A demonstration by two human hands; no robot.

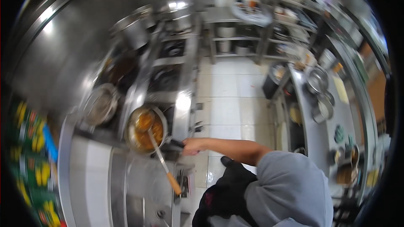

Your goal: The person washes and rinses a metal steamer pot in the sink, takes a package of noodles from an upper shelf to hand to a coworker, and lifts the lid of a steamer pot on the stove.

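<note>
My right hand (193, 146) is closed round the dark handle (176, 143) of a round metal pan (129, 136). Orange-brown food in sauce (157, 130) lies in the pan, which sits at the near end of the stove. A ladle (159, 153) leans over the pan's rim with its bowl in the food. Its wooden end (173, 184) points down over the steel counter, and no hand touches it. My left hand is out of view.
Beyond the pan stand a strainer-like round vessel (100, 105), burners (165, 78) and tall pots (131, 31). A steel counter (309, 113) with bowls runs along the right. Shelves (235, 38) stand at the back, beyond the tiled floor (223, 111).
</note>
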